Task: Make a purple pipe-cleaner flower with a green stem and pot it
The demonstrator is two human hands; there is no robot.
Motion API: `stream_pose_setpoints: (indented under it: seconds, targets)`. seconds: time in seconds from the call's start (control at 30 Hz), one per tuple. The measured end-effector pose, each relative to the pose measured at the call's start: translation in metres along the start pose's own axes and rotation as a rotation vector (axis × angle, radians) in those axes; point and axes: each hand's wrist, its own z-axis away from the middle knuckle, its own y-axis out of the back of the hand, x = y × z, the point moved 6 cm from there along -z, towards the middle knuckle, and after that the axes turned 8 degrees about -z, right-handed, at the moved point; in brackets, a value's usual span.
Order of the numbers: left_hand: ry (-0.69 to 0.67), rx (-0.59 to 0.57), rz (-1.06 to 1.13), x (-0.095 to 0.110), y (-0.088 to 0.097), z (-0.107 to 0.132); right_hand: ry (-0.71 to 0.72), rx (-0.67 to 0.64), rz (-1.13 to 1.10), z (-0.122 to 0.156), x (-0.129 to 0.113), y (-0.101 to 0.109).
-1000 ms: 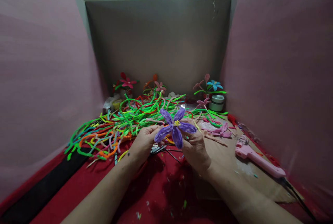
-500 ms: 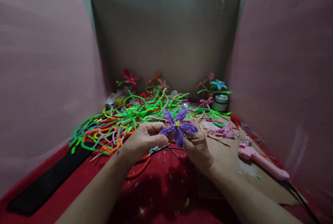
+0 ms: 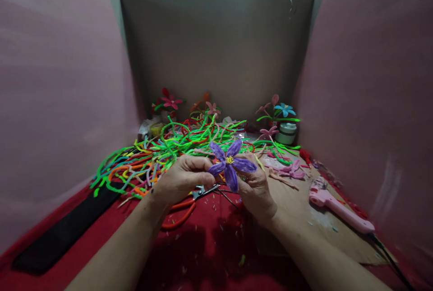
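Note:
Between my hands a purple pipe-cleaner flower with a yellow centre faces me, held above the red cloth. My left hand pinches a petal on its left side between thumb and fingers. Behind the right petals, my right hand is closed on the flower; its fingertips are partly hidden by the petals. Below my left hand lies a pair of orange-handled scissors, blades pointing right. A heap of loose pipe cleaners, mostly green, spreads just beyond my hands.
A pink glue gun with a black cord rests on a cardboard sheet at the right. On the left lies a long black strip. Finished flowers and a white jar stand along the back. Pink walls flank both sides.
The flower and my left hand have shifted very slightly left, and the petals are turned a little. Both hands keep their hold.

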Motion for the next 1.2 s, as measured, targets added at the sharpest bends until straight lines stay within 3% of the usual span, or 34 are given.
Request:
stream_pose_setpoints:
  seconds: [0.2, 0.43, 0.73, 0.9, 1.2]
  targets:
    - [0.004, -0.066, 0.016, 0.012, -0.003, 0.003, 0.073, 0.001, 0.056, -0.002, -0.006, 0.002]
    - [0.054, 0.071, 0.052, 0.000, -0.007, -0.002, 0.102, -0.020, 0.093, -0.002, -0.006, 0.001]
    - [0.148, 0.107, 0.274, -0.004, -0.016, -0.005, 0.091, -0.027, 0.083, 0.000, -0.004, -0.002]
    - [0.101, 0.142, 0.349, -0.003, -0.016, -0.005, 0.098, -0.039, 0.063, 0.001, -0.005, -0.002]
    - [0.057, 0.109, 0.269, 0.000, -0.017, -0.005, 0.062, -0.014, 0.026, 0.001, -0.003, -0.001]
